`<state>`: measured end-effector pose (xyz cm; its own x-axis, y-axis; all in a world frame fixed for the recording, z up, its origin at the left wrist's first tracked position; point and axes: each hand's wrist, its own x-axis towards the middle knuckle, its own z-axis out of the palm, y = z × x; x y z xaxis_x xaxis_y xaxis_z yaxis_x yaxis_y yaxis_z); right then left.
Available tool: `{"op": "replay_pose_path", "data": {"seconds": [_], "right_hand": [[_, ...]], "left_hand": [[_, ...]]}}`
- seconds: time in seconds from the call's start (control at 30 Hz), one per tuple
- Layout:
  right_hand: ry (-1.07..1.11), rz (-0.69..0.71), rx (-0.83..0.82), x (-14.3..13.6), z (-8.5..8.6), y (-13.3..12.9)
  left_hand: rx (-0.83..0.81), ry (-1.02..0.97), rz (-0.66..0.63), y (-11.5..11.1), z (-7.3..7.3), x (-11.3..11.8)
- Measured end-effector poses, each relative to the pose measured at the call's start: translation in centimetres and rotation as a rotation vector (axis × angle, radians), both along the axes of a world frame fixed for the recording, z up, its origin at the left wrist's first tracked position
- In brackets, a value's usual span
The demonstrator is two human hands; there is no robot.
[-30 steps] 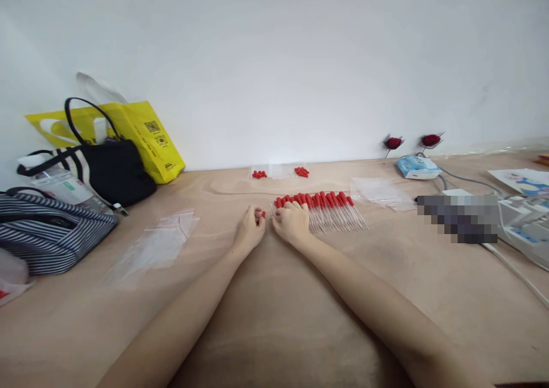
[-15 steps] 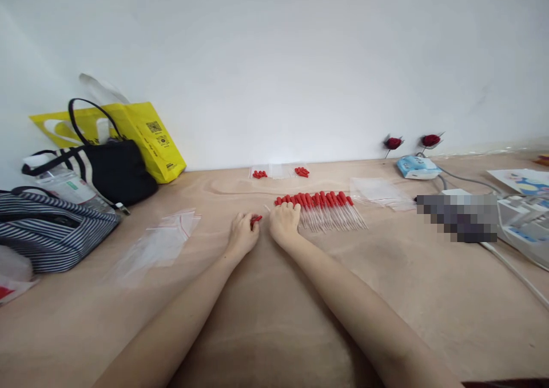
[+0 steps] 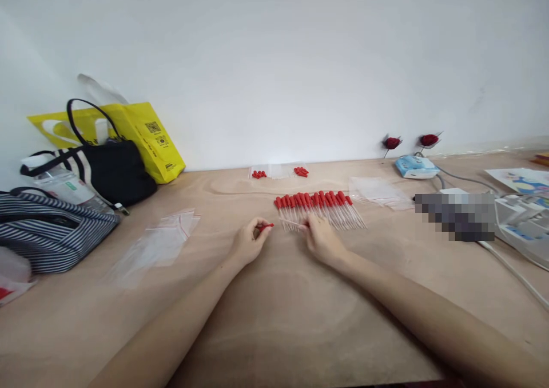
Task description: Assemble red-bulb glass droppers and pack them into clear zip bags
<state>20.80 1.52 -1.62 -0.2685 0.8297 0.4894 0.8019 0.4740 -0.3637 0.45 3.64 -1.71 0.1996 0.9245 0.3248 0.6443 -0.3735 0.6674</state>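
Mid-frame, fingers of the left hand (image 3: pixel 247 241) pinch a red dropper bulb (image 3: pixel 267 226), those of the right hand (image 3: pixel 322 239) a clear tube (image 3: pixel 291 222), near red-topped droppers (image 3: pixel 329 199). The wooden bench (image 3: pixel 274 319) spreads toward the bottom edge; a white wall (image 3: pixel 274 67) fills the top.

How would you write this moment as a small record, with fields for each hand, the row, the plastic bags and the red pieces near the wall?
Left hand: pinches red piece
Right hand: holds thin tube, pointing towards left hand
Contact: red piece and thin tube apart
Row: red-topped tubes, partly behind right hand
Left bags: flat, clear
Right bags: flat, clear, beside row
Near wall: two red clusters
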Motion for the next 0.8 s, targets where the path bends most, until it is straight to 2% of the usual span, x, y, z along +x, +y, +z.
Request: {"op": "replay_pose_path", "data": {"seconds": [0.1,0.17,0.27,0.53,0.8], "right_hand": [[0.087,0.228,0.142,3.7,-1.2,-1.2],[0.125,0.246,0.164,4.9,-1.6,-1.6],[0.113,0.241,0.149,5.0,-1.8,-1.8],[0.059,0.211,0.024,2.8,-1.4,-2.4],[0.062,0.239,0.034,2.2,-1.2,-2.8]], "left_hand": [[0.000,0.039,-0.136,-1.6,0.1,0.9],[0.057,0.095,-0.218,-2.3,0.1,1.4],[0.155,0.135,-0.304,-2.6,0.2,1.8],[0.214,0.168,-0.265,-2.2,0.0,1.9],[0.218,0.122,-0.233,-2.3,0.0,2.1]]}}
